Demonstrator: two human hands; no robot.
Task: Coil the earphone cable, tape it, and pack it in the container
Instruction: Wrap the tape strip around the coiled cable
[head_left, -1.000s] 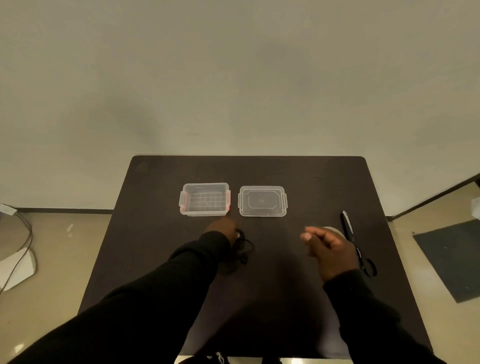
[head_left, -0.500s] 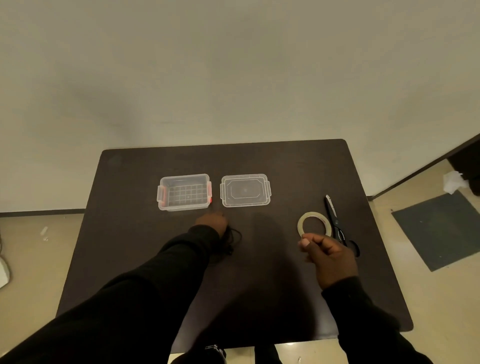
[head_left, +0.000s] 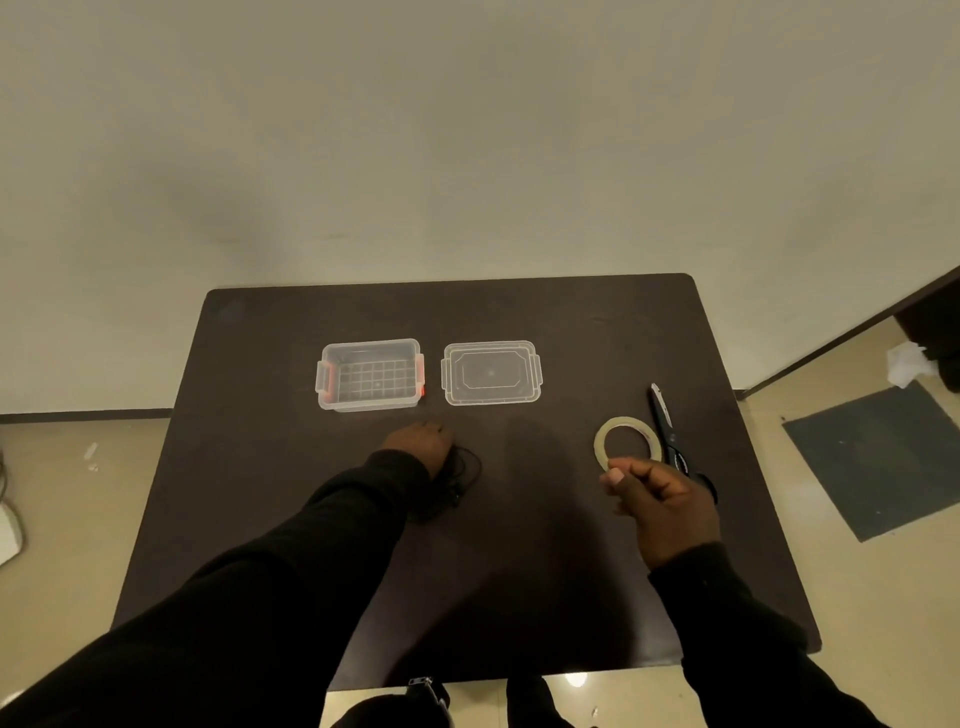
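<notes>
A black earphone cable (head_left: 465, 470) lies bunched on the dark table (head_left: 519, 597), hard to see against it. My left hand (head_left: 418, 444) rests on its left part, fingers curled over the wires. A clear container (head_left: 370, 374) with orange latches stands open just beyond that hand. Its clear lid (head_left: 491, 372) lies to the right of it. A roll of tape (head_left: 626, 441) lies flat further right. My right hand (head_left: 660, 501) hovers at the roll's near edge, fingers loosely curled, holding nothing that I can see.
Black scissors (head_left: 670, 439) lie just right of the tape roll, blades pointing away from me. The table ends close to the scissors on the right. A dark mat (head_left: 883, 457) lies on the floor beyond that edge.
The view has swung left and downward, so the table sits lower. My right hand drew back toward me, uncovering the tape roll. My left hand stayed on the cable.
</notes>
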